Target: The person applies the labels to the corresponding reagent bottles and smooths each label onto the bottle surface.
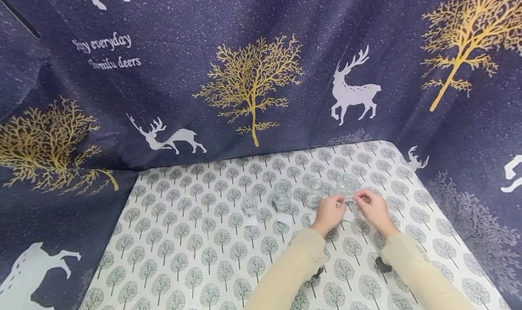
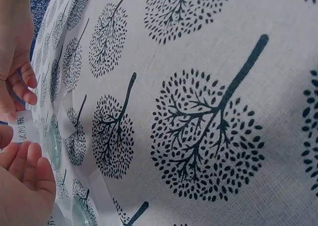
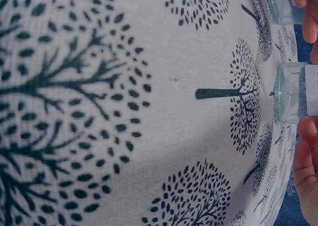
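Observation:
My left hand (image 1: 329, 214) and right hand (image 1: 374, 210) pinch a small white paper label (image 2: 22, 129) by its two ends, fingertips curled. Dark Chinese characters are printed on it. They hold it up in front of the rightmost clear glass jar (image 1: 346, 183), the last in a row of several. From the right wrist view, the label (image 3: 312, 89) overlaps part of the jar (image 3: 289, 92); whether it touches the glass, I cannot tell. Close to my left hand stands a second glass jar (image 1: 314, 192).
Farther left in the row are a smaller jar (image 1: 282, 196) and the smallest one (image 1: 249, 203). White paper slips (image 1: 285, 218) lie in front of them. A tree-print cloth (image 1: 204, 255) covers the table, and a dark deer-print curtain (image 1: 285, 101) hangs behind it.

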Motion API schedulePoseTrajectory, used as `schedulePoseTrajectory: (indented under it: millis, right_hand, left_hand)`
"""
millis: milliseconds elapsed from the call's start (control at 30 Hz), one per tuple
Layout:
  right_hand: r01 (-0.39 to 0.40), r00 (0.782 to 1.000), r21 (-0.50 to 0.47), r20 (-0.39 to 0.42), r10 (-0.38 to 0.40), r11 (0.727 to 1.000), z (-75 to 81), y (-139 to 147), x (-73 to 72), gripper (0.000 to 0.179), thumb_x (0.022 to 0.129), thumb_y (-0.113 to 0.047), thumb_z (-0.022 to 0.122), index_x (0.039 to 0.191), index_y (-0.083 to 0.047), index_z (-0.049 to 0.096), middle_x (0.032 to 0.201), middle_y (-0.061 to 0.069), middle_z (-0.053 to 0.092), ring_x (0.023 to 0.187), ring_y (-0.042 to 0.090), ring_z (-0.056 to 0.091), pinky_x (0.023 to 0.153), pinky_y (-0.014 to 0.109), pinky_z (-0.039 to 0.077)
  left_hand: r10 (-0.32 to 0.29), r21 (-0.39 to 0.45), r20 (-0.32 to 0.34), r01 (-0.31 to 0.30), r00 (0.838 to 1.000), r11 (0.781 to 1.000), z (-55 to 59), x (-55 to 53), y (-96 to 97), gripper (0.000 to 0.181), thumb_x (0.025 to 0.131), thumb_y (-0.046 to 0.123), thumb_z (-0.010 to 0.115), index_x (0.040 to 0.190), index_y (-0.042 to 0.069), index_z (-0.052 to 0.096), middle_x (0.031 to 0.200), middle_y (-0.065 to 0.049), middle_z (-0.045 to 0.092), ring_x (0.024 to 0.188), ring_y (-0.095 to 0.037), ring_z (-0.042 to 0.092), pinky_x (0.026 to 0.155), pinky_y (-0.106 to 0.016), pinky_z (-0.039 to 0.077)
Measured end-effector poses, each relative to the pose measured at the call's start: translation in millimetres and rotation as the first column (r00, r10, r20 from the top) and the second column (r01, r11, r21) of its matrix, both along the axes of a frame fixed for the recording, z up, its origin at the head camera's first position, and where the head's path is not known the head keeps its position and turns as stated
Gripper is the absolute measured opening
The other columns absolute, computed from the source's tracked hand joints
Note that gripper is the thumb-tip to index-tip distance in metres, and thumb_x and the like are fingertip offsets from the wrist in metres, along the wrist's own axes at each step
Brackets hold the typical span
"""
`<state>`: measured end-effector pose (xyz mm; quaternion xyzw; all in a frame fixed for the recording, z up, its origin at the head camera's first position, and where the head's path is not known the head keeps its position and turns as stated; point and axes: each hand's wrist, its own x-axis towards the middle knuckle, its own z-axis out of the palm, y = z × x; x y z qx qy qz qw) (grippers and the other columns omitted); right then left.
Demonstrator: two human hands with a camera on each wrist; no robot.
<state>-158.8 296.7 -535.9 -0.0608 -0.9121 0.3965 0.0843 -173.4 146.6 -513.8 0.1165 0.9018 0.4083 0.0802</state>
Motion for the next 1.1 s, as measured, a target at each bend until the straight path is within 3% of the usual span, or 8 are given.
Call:
schedulePoseTrajectory:
  millis: [333, 467, 600, 733, 800, 967, 1100]
  right_hand:
    - [0.009, 1.0, -0.031, 0.018, -0.009, 0.999, 0.9, -1.0, -0.6, 0.025, 0.088, -0.027, 0.052, 0.097, -0.005, 0.058, 0.093, 0.018, 0.063, 0.073, 0.018, 0.06, 0.051, 0.02, 0.048]
    - [0.011, 1.0, -0.04, 0.016, -0.011, 0.999, -0.6, -0.8, -1.5, 0.025, 0.089, -0.027, 0.052, 0.097, -0.004, 0.058, 0.095, 0.019, 0.062, 0.076, 0.023, 0.061, 0.051, 0.02, 0.048]
    - [0.008, 1.0, -0.04, 0.013, -0.007, 0.999, 0.4, -0.9, -1.6, 0.022, 0.088, -0.024, 0.052, 0.098, -0.005, 0.058, 0.096, 0.018, 0.062, 0.074, 0.02, 0.061, 0.052, 0.02, 0.049]
    - [0.0, 1.0, -0.021, -0.001, -0.001, 1.0, 1.8, -1.2, -0.2, 0.022, 0.087, -0.019, 0.053, 0.103, -0.003, 0.057, 0.097, 0.019, 0.061, 0.07, 0.015, 0.06, 0.053, 0.02, 0.048]
    - [-0.004, 1.0, -0.006, -0.003, 0.004, 1.0, 1.8, -0.9, 0.9, 0.026, 0.087, -0.018, 0.053, 0.109, -0.003, 0.054, 0.099, 0.02, 0.061, 0.071, 0.017, 0.06, 0.053, 0.02, 0.048]
    - [-0.016, 1.0, 0.002, 0.006, 0.016, 1.0, 2.2, -0.8, 3.3, 0.04, 0.087, -0.018, 0.053, 0.123, -0.003, 0.044, 0.105, 0.021, 0.06, 0.083, 0.03, 0.06, 0.063, 0.031, 0.051]
    - [-0.024, 1.0, -0.022, 0.017, 0.025, 0.999, 3.2, -2.6, 3.1, 0.042, 0.087, -0.018, 0.053, 0.125, -0.003, 0.042, 0.112, 0.022, 0.056, 0.091, 0.035, 0.058, 0.07, 0.04, 0.051]
  left_hand:
    - [0.007, 0.025, 0.029, -0.008, 1.0, 1.0, 1.1, -2.3, 0.0, 0.03, 0.082, 0.02, 0.057, 0.112, 0.018, 0.06, 0.108, 0.007, 0.063, 0.092, -0.006, 0.061, 0.081, -0.018, 0.046]
    - [0.001, 0.023, 0.01, -0.001, 1.0, 1.0, 0.1, -2.6, -0.2, 0.031, 0.082, 0.02, 0.057, 0.113, 0.017, 0.06, 0.108, 0.007, 0.063, 0.092, -0.006, 0.061, 0.083, -0.019, 0.046]
    - [-0.012, 0.01, -0.02, 0.012, 1.0, 1.0, -0.6, -2.8, -0.2, 0.032, 0.082, 0.019, 0.057, 0.114, 0.017, 0.059, 0.109, 0.006, 0.063, 0.078, -0.006, 0.062, 0.079, -0.018, 0.046]
    - [-0.023, -0.009, -0.055, 0.022, 0.998, 1.0, -0.2, -2.6, 0.7, 0.032, 0.082, 0.018, 0.056, 0.113, 0.016, 0.059, 0.109, 0.006, 0.063, 0.081, -0.008, 0.062, 0.082, -0.018, 0.046]
    - [-0.024, -0.008, -0.058, 0.023, 0.998, 1.0, -0.3, -2.2, 1.2, 0.032, 0.082, 0.017, 0.056, 0.114, 0.015, 0.059, 0.109, 0.005, 0.063, 0.09, -0.007, 0.062, 0.084, -0.018, 0.045]
    - [-0.022, 0.007, -0.049, 0.022, 0.999, 1.0, 0.4, -1.0, 2.0, 0.033, 0.081, 0.016, 0.056, 0.114, 0.013, 0.059, 0.113, 0.005, 0.062, 0.094, -0.007, 0.061, 0.084, -0.018, 0.045]
    - [-0.027, -0.007, -0.055, 0.027, 0.998, 1.0, 0.2, -0.7, 1.2, 0.034, 0.081, 0.016, 0.056, 0.115, 0.014, 0.059, 0.116, 0.006, 0.06, 0.091, -0.005, 0.061, 0.085, -0.017, 0.045]
